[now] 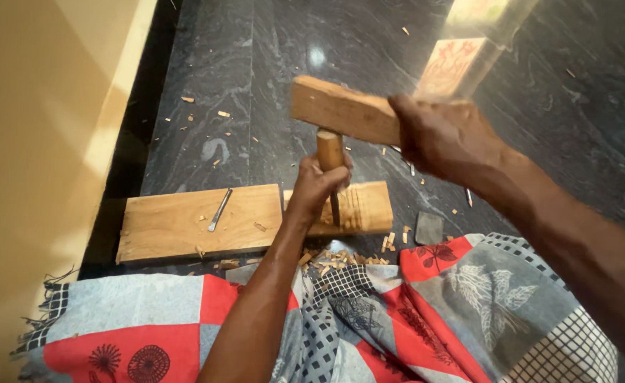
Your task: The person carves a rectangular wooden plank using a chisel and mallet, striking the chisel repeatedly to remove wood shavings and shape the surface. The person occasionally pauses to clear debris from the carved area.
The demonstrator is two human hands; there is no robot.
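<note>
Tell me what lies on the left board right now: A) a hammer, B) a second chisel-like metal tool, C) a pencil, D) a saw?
B: a slim metal tool lies loose on the left board, away from both hands.

the left hand is clenched in a fist, forearm reaching straight forward. the right hand is raised above and right of the left hand, fingers curled shut, forearm angled.
</note>
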